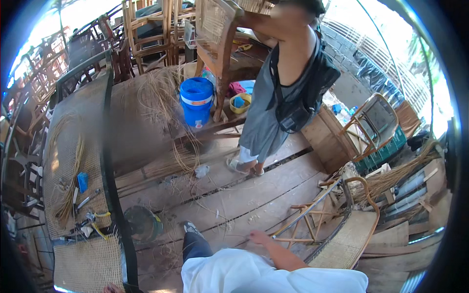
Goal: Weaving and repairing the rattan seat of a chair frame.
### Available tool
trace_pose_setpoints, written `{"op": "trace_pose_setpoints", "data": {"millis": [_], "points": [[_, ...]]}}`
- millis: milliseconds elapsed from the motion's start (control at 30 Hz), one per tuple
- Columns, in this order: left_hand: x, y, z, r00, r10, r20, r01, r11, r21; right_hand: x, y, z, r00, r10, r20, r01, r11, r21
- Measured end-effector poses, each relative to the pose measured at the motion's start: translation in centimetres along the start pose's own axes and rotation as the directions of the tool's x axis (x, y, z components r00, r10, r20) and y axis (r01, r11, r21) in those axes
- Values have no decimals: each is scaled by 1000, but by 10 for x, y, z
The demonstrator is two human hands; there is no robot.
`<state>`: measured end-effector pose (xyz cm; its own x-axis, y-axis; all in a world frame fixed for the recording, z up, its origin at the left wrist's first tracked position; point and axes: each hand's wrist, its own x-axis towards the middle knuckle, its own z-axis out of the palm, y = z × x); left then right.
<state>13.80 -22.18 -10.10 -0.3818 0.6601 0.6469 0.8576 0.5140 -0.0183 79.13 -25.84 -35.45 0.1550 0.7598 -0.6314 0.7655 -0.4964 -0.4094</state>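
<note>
Woven cane mesh already covers much of the dark-framed settee (85, 261) at the person's left, while loose cane strands (76, 171) and yellow-handled pliers (101, 229) lie on it, so the work looks unfinished; how much is left I cannot tell. The left hand (113, 288) barely shows beside the settee's near end, and whether its fingers are spread or closed is hidden. The right hand (259, 238) hangs above the plank floor (234, 205) near a curved cane chair (347, 239); its fingers are too blurred to judge, with nothing visible in them. Cane scraps litter the boards. A blue bucket (197, 110), a standing co-worker (273, 112) and stacked wooden chair frames (151, 36) fill the workshop beyond
</note>
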Motion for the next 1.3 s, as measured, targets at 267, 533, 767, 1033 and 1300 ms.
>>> {"op": "trace_pose_setpoints", "data": {"millis": [267,533,767,1033,1300], "points": [[19,13,13,992,107,-65,-106,994,15,30,140,-67,971,152,184,-29,840,-541],[18,-6,27,956,-194,220,162,974,156,112,-177,-109,985,-96,-142,98,995,9],[79,93,63,840,-109,531,331,880,-342,102,-242,-140,960,-274,-64,270,961,-66],[228,356,-103,295,938,-183,649,-337,-682,92,-71,-151,990,139,-8,-133,922,-363],[219,452,-122,-273,773,-573,896,-13,-445,11,-89,-148,933,344,-108,-316,924,216]]}}
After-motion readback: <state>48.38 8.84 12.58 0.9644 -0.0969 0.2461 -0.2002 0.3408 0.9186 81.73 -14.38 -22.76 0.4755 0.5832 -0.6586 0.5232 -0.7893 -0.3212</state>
